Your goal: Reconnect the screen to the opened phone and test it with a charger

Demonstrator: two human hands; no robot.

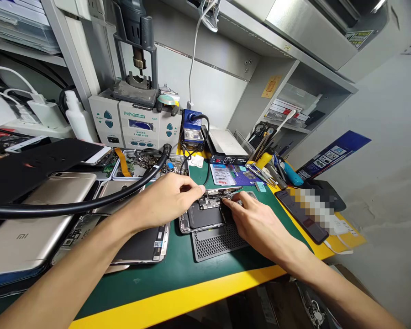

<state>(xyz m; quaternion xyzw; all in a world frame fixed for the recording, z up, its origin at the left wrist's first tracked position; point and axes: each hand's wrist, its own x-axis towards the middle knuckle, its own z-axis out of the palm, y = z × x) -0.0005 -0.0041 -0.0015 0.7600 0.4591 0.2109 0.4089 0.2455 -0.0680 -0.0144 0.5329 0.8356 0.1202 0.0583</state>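
An opened phone lies on a grey perforated mat, its black battery and metal-covered board showing. A thin part, seen edge-on, stands raised along the phone's far side. My left hand pinches at the left end of that raised part, thumb and index finger together; what lies between the fingertips is too small to make out. My right hand rests over the phone's right side, its index fingertip on the inner parts near the raised edge and the other fingers curled.
A hot-air station stands at the back left, its black hose crossing above several phones. Screwdrivers and tweezers lie at the back right. A dark phone lies on the right edge.
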